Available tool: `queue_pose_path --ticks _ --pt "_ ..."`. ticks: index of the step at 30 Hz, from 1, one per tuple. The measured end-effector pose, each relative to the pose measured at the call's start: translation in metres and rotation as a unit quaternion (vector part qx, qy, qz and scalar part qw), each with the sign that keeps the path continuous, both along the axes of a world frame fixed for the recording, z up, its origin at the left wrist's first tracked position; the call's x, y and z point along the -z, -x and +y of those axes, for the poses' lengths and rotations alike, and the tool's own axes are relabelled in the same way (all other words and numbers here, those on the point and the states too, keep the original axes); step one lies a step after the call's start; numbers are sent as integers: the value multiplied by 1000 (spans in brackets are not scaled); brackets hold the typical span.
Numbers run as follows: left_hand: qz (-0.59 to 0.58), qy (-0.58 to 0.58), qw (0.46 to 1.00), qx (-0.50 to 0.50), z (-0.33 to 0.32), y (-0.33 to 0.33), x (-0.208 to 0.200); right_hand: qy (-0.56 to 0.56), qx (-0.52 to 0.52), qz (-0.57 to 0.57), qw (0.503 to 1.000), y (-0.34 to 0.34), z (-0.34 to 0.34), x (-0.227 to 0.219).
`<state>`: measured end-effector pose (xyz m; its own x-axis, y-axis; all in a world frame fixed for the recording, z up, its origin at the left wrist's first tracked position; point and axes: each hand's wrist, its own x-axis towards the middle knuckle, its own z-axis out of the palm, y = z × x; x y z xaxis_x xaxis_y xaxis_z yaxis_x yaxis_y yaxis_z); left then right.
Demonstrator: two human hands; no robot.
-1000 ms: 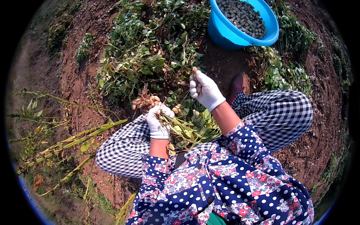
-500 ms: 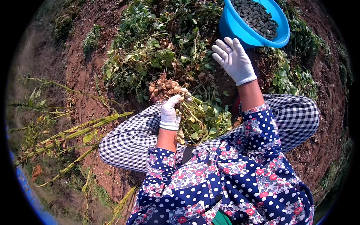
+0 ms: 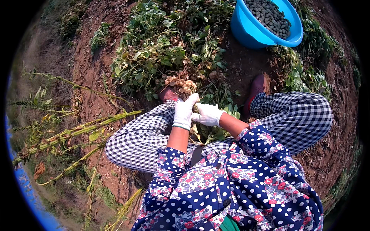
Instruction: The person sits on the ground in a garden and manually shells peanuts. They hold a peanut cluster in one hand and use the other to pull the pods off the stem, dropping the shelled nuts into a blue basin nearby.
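My left hand point(image 3: 185, 112), in a white knit glove, is closed around the stems of an uprooted peanut plant point(image 3: 214, 134). Its cluster of pale peanut pods and roots point(image 3: 182, 83) sticks out beyond the fingers, away from me. Just to the right, my right hand point(image 3: 208, 114), gloved the same way, meets the left one with its fingers curled in on the stems. Those fingertips are partly hidden. The leafy end of the plant hangs between my legs, below both hands.
A blue basin point(image 3: 246, 29) holding many dark pods point(image 3: 269, 18) stands at the far right. Heaped peanut plants point(image 3: 154, 57) lie ahead on reddish soil. Long dry stalks point(image 3: 81, 131) reach in from the left. My bent legs point(image 3: 293, 119) flank the work, with a dark red shoe point(image 3: 256, 89) by the right one.
My right hand, open near the basin before, has come down and left to the plant stems beside my left hand. The left hand keeps its hold.
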<state>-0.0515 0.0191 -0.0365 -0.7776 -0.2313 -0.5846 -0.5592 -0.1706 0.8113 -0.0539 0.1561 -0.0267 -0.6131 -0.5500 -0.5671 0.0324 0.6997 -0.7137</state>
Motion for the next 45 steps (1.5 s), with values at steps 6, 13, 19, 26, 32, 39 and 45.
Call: queue_pose_path --ticks 6,13,19,26,32,39,45 --pt "-6 169 985 25 -1 7 7 54 180 165 968 21 18 -22" --pt "29 222 961 165 14 6 9 199 354 46 913 36 17 -3" --pt "59 202 956 205 12 0 13 206 304 -30 930 41 16 9" --pt "8 -21 1000 -18 8 -4 28 289 425 87 853 20 -11 13" --pt "72 91 982 146 6 4 26 343 371 221 834 20 -14 -8" --pt "-37 -132 990 -18 17 -1 11 450 367 -190 792 37 -1 -47" --pt "118 23 973 197 -3 -4 31 583 550 -124 585 122 109 -49"
